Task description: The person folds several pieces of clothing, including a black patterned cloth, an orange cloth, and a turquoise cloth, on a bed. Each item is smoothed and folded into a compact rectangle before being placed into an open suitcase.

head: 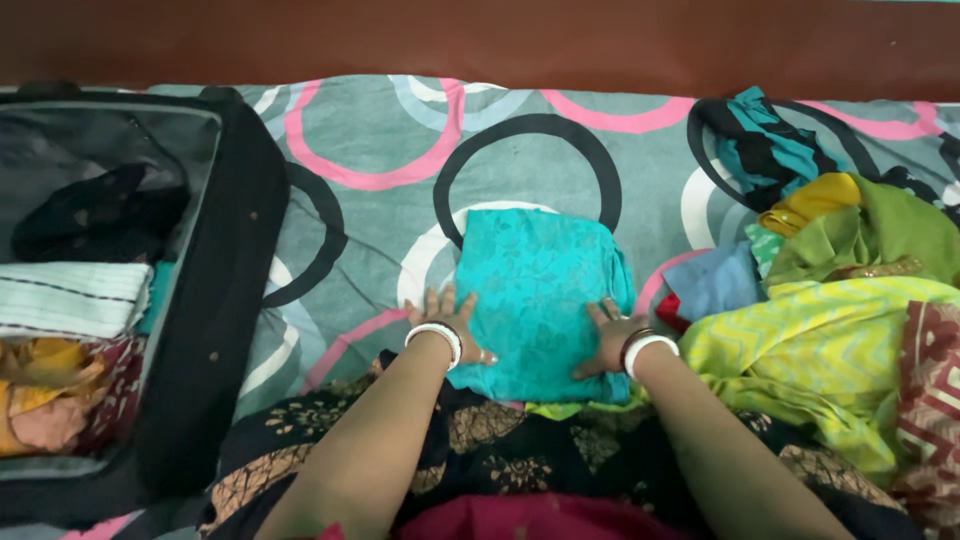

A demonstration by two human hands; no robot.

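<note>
A folded teal patterned cloth (540,290) lies on the grey bedsheet with pink, black and white rings (400,160). My left hand (450,322) rests flat on the cloth's lower left edge, fingers spread. My right hand (608,338) presses flat on its lower right corner. Both wrists wear white bangles. Neither hand grips the cloth; both lie palm down on it.
An open black suitcase (215,300) sits at the left, holding a striped white cloth (70,298), dark and orange garments. A heap of green, yellow, blue and teal clothes (840,290) fills the right. A dark red headboard (480,40) runs along the back.
</note>
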